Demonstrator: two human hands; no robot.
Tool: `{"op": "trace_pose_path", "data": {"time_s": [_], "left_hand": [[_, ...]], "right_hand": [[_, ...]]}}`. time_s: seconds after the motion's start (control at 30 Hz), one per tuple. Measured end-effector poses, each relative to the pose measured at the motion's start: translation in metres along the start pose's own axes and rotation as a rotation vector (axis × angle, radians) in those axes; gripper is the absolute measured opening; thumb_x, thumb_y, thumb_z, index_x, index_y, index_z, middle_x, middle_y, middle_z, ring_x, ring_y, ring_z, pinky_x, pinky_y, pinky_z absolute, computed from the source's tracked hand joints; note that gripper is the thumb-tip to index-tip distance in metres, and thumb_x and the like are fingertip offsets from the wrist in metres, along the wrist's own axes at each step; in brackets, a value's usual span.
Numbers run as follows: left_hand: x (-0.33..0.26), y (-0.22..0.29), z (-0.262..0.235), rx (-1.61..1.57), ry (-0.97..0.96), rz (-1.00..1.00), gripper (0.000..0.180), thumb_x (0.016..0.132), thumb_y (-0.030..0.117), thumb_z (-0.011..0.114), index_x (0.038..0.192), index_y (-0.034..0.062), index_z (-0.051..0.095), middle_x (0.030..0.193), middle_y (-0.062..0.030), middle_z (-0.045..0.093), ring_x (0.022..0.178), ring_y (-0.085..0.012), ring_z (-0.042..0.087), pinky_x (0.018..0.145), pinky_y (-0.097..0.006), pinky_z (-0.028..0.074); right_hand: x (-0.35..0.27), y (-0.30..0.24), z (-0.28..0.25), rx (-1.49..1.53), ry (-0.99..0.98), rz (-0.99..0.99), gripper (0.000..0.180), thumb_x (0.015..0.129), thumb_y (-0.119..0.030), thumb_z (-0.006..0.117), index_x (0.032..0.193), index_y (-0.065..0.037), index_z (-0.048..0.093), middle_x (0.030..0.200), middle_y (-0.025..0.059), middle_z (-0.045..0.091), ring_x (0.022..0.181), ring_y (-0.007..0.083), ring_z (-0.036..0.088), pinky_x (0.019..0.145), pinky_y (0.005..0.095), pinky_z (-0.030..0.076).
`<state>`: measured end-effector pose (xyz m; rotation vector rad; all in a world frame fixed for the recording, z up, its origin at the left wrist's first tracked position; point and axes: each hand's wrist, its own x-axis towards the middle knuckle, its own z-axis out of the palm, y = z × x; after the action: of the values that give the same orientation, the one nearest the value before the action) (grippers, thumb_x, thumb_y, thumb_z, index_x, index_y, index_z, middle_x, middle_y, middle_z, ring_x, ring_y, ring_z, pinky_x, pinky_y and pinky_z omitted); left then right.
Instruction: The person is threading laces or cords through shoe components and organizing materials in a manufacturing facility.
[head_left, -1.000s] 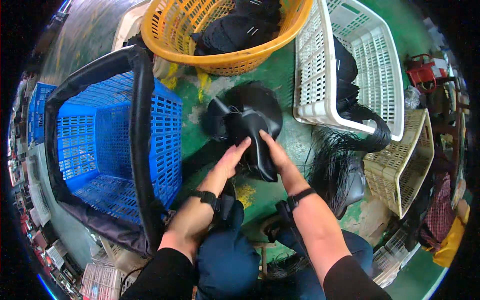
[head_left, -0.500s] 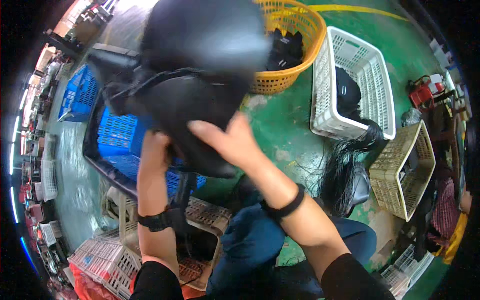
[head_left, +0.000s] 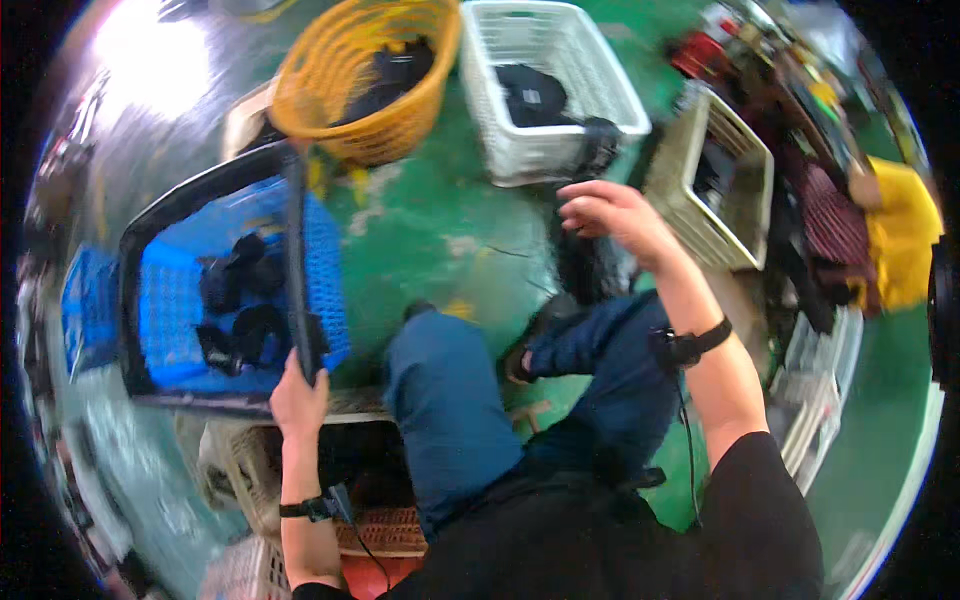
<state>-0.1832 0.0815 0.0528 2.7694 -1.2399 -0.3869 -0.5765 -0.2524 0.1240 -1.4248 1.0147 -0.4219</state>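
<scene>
My left hand [head_left: 299,397] has its fingers closed round the padded black rim [head_left: 297,250] of a blue crate, at the rim's near right corner. Inside the blue crate [head_left: 160,290] lie several black pieces [head_left: 247,275], their kind unclear. My right hand [head_left: 622,222] is raised in the air away from it, fingers loosely bent and slightly blurred, with nothing seen in them. Below and behind that hand, a bundle of thin black strands [head_left: 583,255] hangs from the near corner of a white basket [head_left: 490,130]. The white basket holds black pieces [head_left: 533,95].
A round orange basket [head_left: 365,148] with black pieces stands at the far side. Right of the white basket is a cream crate [head_left: 690,215]; beyond it hang yellow cloth [head_left: 900,235] and patterned cloth. Another blue basket [head_left: 90,310] stands at the left, on the green floor [head_left: 420,210].
Both hands were on a large black item, which has left them; where it went is not shown. My left hand now grips the rim, my right has moved off right. The view has shifted right.
</scene>
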Motion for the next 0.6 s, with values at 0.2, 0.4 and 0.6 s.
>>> {"op": "trace_pose_path", "data": {"time_s": [0.2,0.4,0.6], "left_hand": [[0.038,0.037,0.007,0.037,0.089,0.108,0.056,0.085,0.026,0.068,0.134,0.0056,0.052,0.103,-0.0236,0.069,0.092,-0.0420,0.067,0.081,-0.049,0.052],[0.051,0.021,0.016,-0.207,0.200,0.320,0.064,0.093,0.027,0.063,0.145,-0.0037,0.039,0.145,-0.0249,0.046,0.136,-0.0358,0.043,0.112,-0.039,0.033],[-0.015,0.101,-0.064,-0.407,0.213,0.449,0.046,0.095,0.011,0.053,0.140,-0.0018,0.049,0.140,-0.0191,0.053,0.132,-0.0309,0.048,0.110,-0.040,0.037]], "right_hand": [[-0.153,0.107,-0.126,0.581,0.977,-0.037,0.034,0.095,-0.015,0.055,0.125,0.002,0.058,0.085,0.0054,0.063,0.071,0.0138,0.059,0.065,0.0283,0.050],[-0.211,0.253,-0.111,0.506,0.826,0.326,0.030,0.094,-0.015,0.055,0.122,-0.004,0.060,0.092,0.0071,0.066,0.076,0.0159,0.064,0.062,0.0283,0.050],[-0.188,0.327,-0.066,0.533,0.797,0.382,0.048,0.093,-0.024,0.061,0.136,-0.005,0.051,0.114,0.0136,0.066,0.096,0.0210,0.065,0.072,0.0325,0.053]]}}
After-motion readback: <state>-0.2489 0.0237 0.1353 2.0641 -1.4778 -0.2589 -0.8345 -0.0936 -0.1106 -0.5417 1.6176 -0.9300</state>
